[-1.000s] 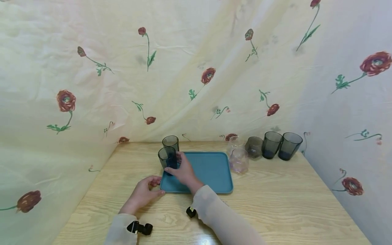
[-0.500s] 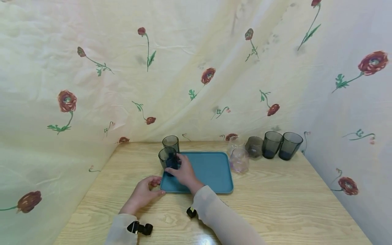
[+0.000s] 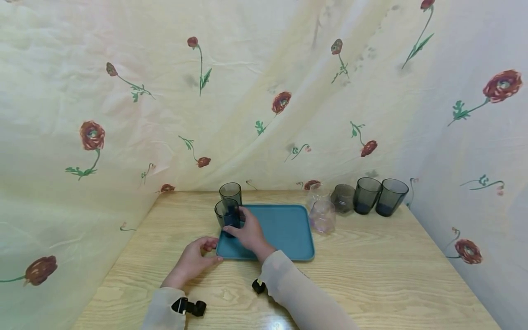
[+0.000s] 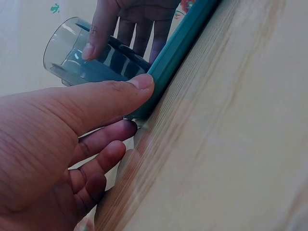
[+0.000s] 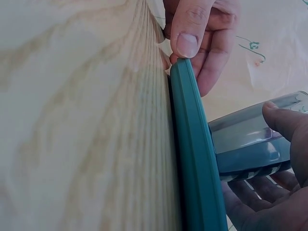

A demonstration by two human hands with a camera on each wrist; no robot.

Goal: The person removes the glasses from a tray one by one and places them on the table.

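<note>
A blue rectangular tray [image 3: 284, 229] lies flat on the wooden table. My right hand [image 3: 249, 231] grips a dark tinted drinking glass [image 3: 224, 216], which stands upright at the tray's left side. Its thumb is on the near side, the other fingers around the far side. At the tray's near left corner, my left hand [image 3: 194, 262] holds the edge, thumb tip on the front and fingers by the left side. The right wrist view shows the left thumb [image 5: 187, 43] on the corner of the tray, with the fingers behind it.
Behind the held glass stands another dark glass [image 3: 230, 190]. Right of the tray are clear faceted glasses [image 3: 322, 217], a squat brownish glass [image 3: 342, 198] and two tall dark glasses [image 3: 365, 196]. A flowered cloth [image 3: 247, 114] hangs behind the table [image 3: 371, 275].
Hardly anything moves. The right hand and its glass shift very slightly toward me on the tray; the left hand stays at the tray's corner.
</note>
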